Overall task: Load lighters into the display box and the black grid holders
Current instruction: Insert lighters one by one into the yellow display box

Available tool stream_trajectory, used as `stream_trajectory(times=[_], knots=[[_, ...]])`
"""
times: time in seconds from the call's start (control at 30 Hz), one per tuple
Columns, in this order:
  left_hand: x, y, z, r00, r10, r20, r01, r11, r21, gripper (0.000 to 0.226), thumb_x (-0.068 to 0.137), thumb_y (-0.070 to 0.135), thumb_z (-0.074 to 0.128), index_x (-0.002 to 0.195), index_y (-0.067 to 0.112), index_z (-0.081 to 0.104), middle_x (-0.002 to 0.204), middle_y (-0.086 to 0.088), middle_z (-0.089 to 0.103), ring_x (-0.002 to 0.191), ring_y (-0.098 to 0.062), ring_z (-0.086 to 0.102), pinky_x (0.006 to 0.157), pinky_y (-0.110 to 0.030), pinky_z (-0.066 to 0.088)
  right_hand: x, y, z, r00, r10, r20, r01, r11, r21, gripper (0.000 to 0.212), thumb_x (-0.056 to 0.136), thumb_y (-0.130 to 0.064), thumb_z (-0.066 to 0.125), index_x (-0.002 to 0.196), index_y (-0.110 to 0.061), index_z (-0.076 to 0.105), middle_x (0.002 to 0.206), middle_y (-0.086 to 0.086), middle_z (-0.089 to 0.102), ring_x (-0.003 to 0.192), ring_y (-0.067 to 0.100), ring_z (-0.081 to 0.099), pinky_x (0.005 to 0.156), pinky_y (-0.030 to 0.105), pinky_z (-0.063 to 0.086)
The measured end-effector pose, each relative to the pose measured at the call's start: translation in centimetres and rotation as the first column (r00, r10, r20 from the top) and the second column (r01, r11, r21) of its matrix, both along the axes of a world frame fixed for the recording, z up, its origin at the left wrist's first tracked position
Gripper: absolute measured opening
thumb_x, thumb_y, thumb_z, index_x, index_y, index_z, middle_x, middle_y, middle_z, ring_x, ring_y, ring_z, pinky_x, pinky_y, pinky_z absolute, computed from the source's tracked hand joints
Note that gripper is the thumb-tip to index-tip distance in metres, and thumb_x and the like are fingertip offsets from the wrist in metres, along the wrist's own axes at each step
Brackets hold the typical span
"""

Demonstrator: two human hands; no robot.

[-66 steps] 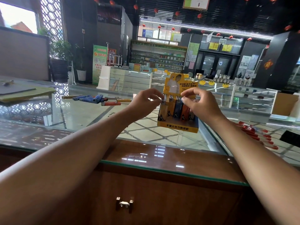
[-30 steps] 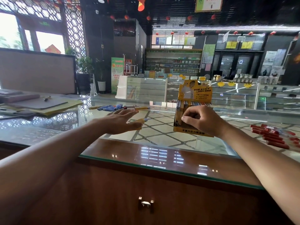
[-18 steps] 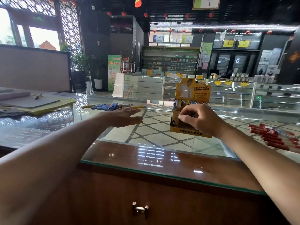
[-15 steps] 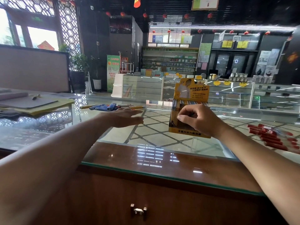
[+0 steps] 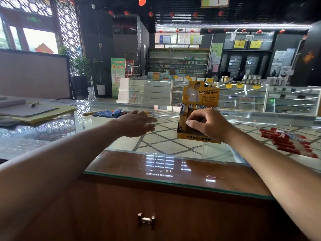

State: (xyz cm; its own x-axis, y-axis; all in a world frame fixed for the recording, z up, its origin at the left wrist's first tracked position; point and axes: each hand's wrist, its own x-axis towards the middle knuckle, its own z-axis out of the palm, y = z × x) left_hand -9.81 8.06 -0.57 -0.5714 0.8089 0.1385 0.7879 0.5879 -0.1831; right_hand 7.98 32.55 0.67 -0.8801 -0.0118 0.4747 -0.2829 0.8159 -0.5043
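Observation:
A yellow display box [image 5: 199, 94] of lighters stands on the glass counter right of centre. My right hand [image 5: 206, 125] is at its front with fingers curled, pinching a lighter in the front row. My left hand [image 5: 137, 122] reaches out flat over the glass towards a loose row of blue and yellow lighters [image 5: 111, 113] lying farther back. Its fingers are straight and hold nothing. A pile of red lighters [image 5: 284, 142] lies on the glass at the right. No black grid holder is in view.
Yellow and grey folders [image 5: 33, 112] lie on the counter at far left. The wooden counter edge with a metal drawer handle [image 5: 146, 220] is closest to me. Glass showcases [image 5: 243, 100] stand beyond the counter.
My left hand has let go of the box and swung out left over the glass toward the blue lighters. My right hand slid down onto the box's front row.

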Motion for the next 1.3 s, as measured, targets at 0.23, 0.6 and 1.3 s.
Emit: stream_trajectory(times=[0.23, 0.6, 1.3], knots=[[1.7, -0.3, 1.1, 0.998, -0.024, 0.051, 0.022, 0.999, 0.040, 0.055, 0.103, 0.062, 0.036, 0.153, 0.040, 0.035, 0.154, -0.003, 0.041, 0.133, -0.023, 0.049, 0.105, -0.043, 0.046, 0.1, 0.1, 0.0, 1.000, -0.020, 0.002, 0.020, 1.000, -0.001, 0.010, 0.098, -0.026, 0.066, 0.090, -0.024, 0.072, 0.086, -0.007, 0.071, 0.078, 0.004, 0.065, 0.063, 0.014, 0.046], [3.5, 1.3, 4.2, 0.880, 0.176, 0.441, -0.114, 0.980, -0.163, 0.075, 0.099, 0.034, 0.065, 0.161, 0.035, 0.023, 0.163, -0.007, 0.031, 0.142, -0.031, 0.038, 0.102, -0.034, 0.037, 0.0, 0.4, 0.0, 1.000, -0.015, -0.016, 0.015, 1.000, -0.021, 0.012, 0.098, -0.026, 0.066, 0.089, -0.023, 0.074, 0.082, -0.007, 0.071, 0.075, 0.000, 0.064, 0.060, 0.010, 0.045], [2.8, 1.8, 3.6, 0.938, 0.239, 0.250, -0.184, 0.958, -0.222, 0.049, 0.092, 0.016, 0.069, 0.135, 0.016, 0.045, 0.115, -0.012, 0.058, 0.081, -0.018, 0.062, 0.071, -0.032, 0.060, -0.1, 0.4, 0.0, 1.000, 0.000, -0.009, -0.001, 1.000, -0.028, 0.011, 0.098, -0.024, 0.066, 0.090, -0.023, 0.073, 0.083, -0.006, 0.071, 0.075, 0.001, 0.065, 0.059, 0.010, 0.045]])
